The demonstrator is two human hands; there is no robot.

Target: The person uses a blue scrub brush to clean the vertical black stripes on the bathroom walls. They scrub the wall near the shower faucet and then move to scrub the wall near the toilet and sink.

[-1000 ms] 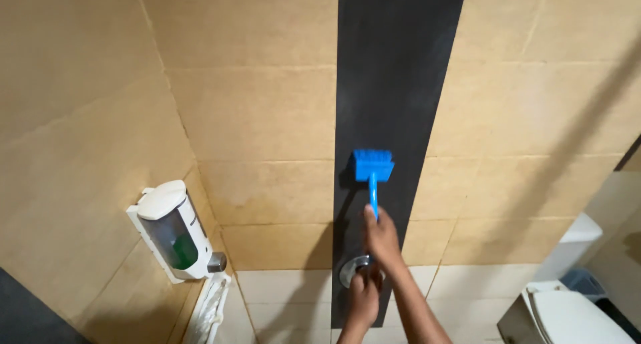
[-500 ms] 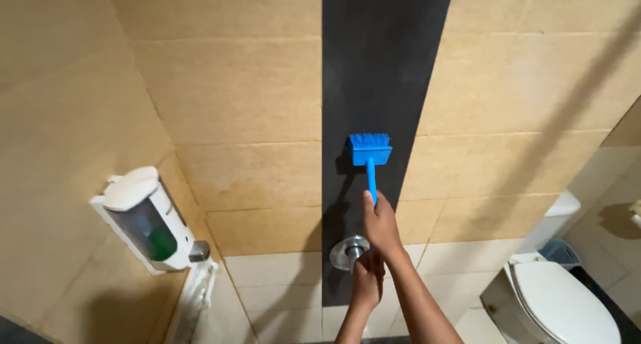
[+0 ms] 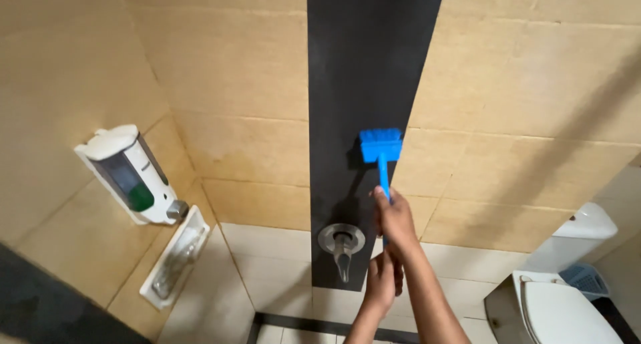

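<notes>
View from a head cam, looking at a bathroom wall of tan tiles [image 3: 240, 77] w/ a dark vertical strip [image 3: 364, 57] running down its middle.

The right hand [image 3: 395, 218] was closed tight around the lower part of a blue brush's [image 3: 381, 150] handle, arm reaching up from the bottom edge of the view. The brush head, blue bristles, sat against the wall at the right edge of the dark strip, roughly mid-height, handle pointing down into the fist.

The left hand [image 3: 382, 280] sat just below the right, fingers curled. It seemed to close on the handle's bottom end, but can't tell for sure; the handle was hidden there.

A round metal tap [image 3: 341, 242] was fixed to the dark strip below the brush head, just left of both hands, spout pointing down. Not touching either hand.

On the adjoining wall at left: a white soap dispenser [image 3: 127, 174] w/ a dark window and some green liquid inside. Below it, a white soap tray [image 3: 175, 258] mounted near the corner where the walls met.

At bottom right: a white toilet [image 3: 564, 294], lid shut, cistern against the wall. A small blue basket [image 3: 587, 280] sat just beside it, at the right edge.
</notes>
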